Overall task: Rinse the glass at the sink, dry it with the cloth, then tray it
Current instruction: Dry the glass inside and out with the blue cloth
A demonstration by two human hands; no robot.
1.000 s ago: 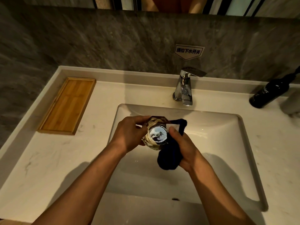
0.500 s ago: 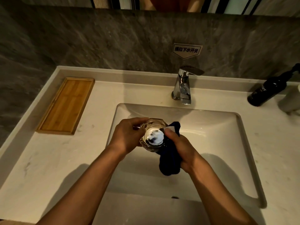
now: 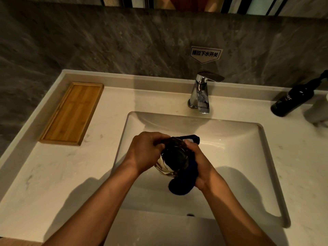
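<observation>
Over the white sink basin (image 3: 239, 150) I hold a clear faceted glass (image 3: 173, 159), its open mouth turned toward me. My left hand (image 3: 144, 151) grips the glass from its left side. My right hand (image 3: 202, 164) is closed on a dark blue cloth (image 3: 182, 186), pressing it against the glass's right side; the cloth fills the inside of the glass and hangs below it. A bare bamboo tray (image 3: 72, 113) lies on the counter at the far left.
A chrome tap (image 3: 201, 94) stands behind the basin; no water runs. A black pump bottle (image 3: 292, 101) and a pale object (image 3: 319, 110) sit at the counter's right end. Marble-white counter (image 3: 53, 174) surrounds the basin; a grey stone wall rises behind.
The cloth has gone deeper into the glass, so its inside now looks dark. Both hands stay over the basin, turned slightly.
</observation>
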